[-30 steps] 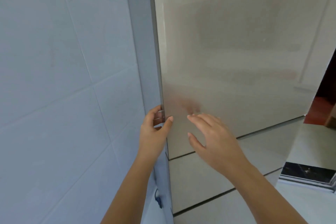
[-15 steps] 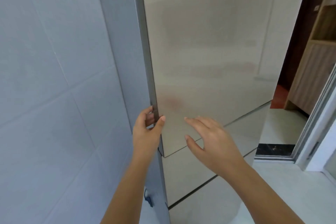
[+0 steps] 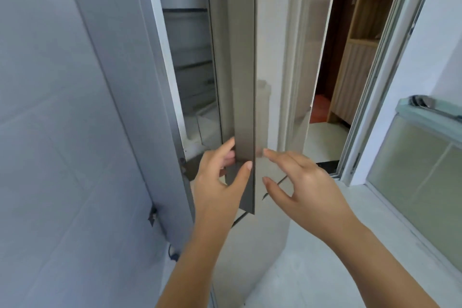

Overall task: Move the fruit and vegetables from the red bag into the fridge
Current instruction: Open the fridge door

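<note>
**A:** What are the hands doing?

**B:** The left hand grips the free vertical edge of the tall, brushed-metal fridge door, close to that edge's lower corner; its thumb lies across the narrow edge face and its fingers curl round behind it. The right hand holds nothing; its fingers are spread and relaxed just beside the door's shiny front, level with the left hand.

**A:** Is the right hand touching the door?

**B:** I cannot tell; the index fingertip meets its own blurred reflection, so it is either touching or just short.

**A:** Where is the fridge itself?

**B:** Straight ahead and to the left; the grey, upright fridge stands against the pale tiled wall; its door is ajar, turned edge-on to the camera; between cabinet and door the gap shows several pale interior shelves, stacked one above another.

**A:** And further out?

**B:** Right of the door a doorway opens onto a light wooden shelving unit; at the right edge stands a cabinet with frosted glass fronts; under the forearms lies a pale floor.
</note>
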A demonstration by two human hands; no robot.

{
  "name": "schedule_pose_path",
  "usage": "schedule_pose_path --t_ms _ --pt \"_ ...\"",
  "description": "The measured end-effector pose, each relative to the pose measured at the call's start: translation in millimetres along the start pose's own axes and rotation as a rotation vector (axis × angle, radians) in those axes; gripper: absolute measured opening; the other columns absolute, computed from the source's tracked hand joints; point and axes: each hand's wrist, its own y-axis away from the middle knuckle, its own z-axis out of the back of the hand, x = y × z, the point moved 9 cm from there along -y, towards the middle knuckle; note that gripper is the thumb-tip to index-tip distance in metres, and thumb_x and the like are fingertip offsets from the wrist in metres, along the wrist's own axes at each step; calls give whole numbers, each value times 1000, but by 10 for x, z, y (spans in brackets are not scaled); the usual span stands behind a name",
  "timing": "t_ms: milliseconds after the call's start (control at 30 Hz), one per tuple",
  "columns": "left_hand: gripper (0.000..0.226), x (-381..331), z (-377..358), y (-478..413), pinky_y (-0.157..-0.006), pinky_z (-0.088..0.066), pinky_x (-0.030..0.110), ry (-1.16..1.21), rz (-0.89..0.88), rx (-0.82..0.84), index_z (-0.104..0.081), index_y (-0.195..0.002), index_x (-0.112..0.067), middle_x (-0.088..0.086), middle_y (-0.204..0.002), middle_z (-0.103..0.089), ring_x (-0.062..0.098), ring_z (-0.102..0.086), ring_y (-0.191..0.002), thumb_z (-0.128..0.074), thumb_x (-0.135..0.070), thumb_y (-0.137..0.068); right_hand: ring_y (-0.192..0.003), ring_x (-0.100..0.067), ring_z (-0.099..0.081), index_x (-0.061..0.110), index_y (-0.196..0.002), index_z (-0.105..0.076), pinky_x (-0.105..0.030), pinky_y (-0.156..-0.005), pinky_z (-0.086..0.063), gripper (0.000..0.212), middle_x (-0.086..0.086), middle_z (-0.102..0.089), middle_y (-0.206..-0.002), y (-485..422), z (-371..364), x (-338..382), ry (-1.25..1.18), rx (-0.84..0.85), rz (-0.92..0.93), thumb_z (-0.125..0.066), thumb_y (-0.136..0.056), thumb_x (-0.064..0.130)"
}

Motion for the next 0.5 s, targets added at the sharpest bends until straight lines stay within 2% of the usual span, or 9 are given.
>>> schedule_pose_path --t_ms 67,167,333,500 --pt "45 -106 -148 95 -84 -44 11 7 -34 37 -49 -113 -48 -9 -98 -58 -2 -57 -94 -66 -24 -79 -94 -21 -63 17 -122 -57 -27 -75 -48 47 0 -67 -106 136 101 -98 18 1 -45 -54 -80 36" --pt "43 -265 -376 231 -81 -44 11 34 -77 59 -50 -112 -47 -15 -93 -55 0 -58 -91 -61 -25 -77 -92 -18 -62 21 -123 -54 -20 -72 -42 48 3 -66 -104 329 302 -289 53 -9 -91 -47 -82 43" --pt "32 -591 -789 390 -77 -38 2 21 -175 93 -57 -110 -31 -12 -90 -60 -7 -57 -87 -58 -18 -81 -92 -16 -61 20 -122 -55 -20 -71 -44 48 3 -66 -102 650 712 -666 89 -69 -168 -44 -81 44" --pt "31 -887 -1296 568 -78 -39 4 99 -216 187 -61 -110 -22 -9 -90 -61 -4 -59 -83 -59 -11 -81 -89 -19 -62 19 -120 -57 -20 -69 -43 44 2 -66 -100 947 1169 -1046 125 -148 -261 -53 -80 38"
